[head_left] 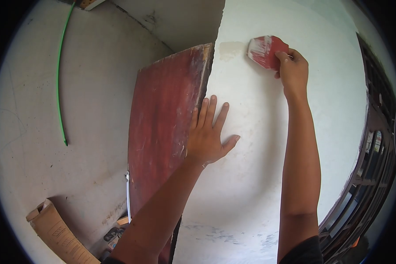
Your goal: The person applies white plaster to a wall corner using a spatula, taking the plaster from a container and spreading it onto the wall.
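My right hand [293, 69] grips a red putty spreader [268, 52] by its right side, thumb on the near face. White paste is smeared over the spreader's left part, and its left edge is right at the white wall [251, 145]. Just left of that edge, a damp-looking beige patch [232, 50] shows on the wall. Lower and to the left, my left hand [210, 132] lies flat with spread fingers at the wall's left edge, overlapping the red wooden door panel [163, 119] in this view.
A green cord [59, 79] hangs down the grey wall [31, 101] on the left. Below it leans a brown cardboard box [64, 235], with a thin white pipe [128, 193] beside the door panel. Dark window bars [365, 176] run along the right side.
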Demonstrator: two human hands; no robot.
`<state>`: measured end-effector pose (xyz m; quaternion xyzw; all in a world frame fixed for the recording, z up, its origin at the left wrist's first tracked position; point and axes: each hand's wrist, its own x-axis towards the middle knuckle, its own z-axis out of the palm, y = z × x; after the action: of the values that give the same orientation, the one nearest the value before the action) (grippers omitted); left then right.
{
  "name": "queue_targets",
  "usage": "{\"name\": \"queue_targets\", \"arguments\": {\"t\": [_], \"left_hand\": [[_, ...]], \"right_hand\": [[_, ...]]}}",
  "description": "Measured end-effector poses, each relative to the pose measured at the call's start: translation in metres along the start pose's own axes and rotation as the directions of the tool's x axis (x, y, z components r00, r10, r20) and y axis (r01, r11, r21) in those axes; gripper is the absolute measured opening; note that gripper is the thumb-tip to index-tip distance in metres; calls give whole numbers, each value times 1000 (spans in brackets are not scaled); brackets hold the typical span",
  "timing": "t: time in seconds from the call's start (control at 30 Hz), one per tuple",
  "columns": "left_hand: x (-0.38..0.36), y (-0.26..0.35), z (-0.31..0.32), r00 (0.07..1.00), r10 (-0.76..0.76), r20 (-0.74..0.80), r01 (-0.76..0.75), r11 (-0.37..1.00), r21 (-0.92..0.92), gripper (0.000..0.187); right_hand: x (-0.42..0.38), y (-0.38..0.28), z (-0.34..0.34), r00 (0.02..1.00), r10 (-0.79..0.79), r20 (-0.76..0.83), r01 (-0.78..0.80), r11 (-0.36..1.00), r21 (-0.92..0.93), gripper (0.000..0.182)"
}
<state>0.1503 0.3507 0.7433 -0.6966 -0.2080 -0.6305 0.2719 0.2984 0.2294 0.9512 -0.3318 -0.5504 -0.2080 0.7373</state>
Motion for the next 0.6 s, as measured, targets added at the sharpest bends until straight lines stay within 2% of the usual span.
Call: {"name": "queue_targets", "arguments": {"t": [0.07, 0.1, 0.13, 0.2, 0.3, 0.33, 0.4, 0.47, 0.53, 0.6], "left_hand": [[0, 0, 0, 1000, -1, -2, 1, 1000, -4, 86], [0, 0, 0, 1000, 0, -1, 0, 1000, -11, 87], [1, 1, 0, 1000, 1, -4, -1, 1000, -5, 87], [0, 0, -1, 999, -10, 31, 10, 1000, 0, 87], [0, 0, -1, 1000, -7, 27, 7, 1000, 2, 87], [0, 1, -1, 1000, -10, 25, 10, 1000, 9, 87], [-1, 1, -1, 1000, -4, 10, 4, 1000, -10, 87], [-1, 1, -1, 1000, -6, 13, 6, 1000, 0, 87], [0, 2, 0, 1000, -7, 17, 7, 1000, 5, 87], [0, 2, 0, 1000, -4, 10, 4, 1000, -1, 87]], "right_hand": [[1, -3, 22, 991, -53, 125, 43, 996, 83, 38], [-5, -12, 33, 983, -37, 180, 30, 999, 42, 36], [-12, -23, 39, 976, -2, 218, 20, 996, -83, 36], [-8, -12, 46, 985, -21, 170, 57, 976, -210, 33], [9, 3, 18, 999, 50, 13, -45, 967, -251, 27], [13, 3, 8, 996, 78, -43, -85, 976, -198, 28], [13, 3, 2, 997, 81, 14, -82, 996, 36, 31], [8, 0, 20, 993, -24, 115, 2, 983, 186, 35], [1, -6, 41, 975, -37, 219, 22, 997, 70, 35], [-9, -14, 43, 971, 2, 239, 39, 985, -168, 34]]}}
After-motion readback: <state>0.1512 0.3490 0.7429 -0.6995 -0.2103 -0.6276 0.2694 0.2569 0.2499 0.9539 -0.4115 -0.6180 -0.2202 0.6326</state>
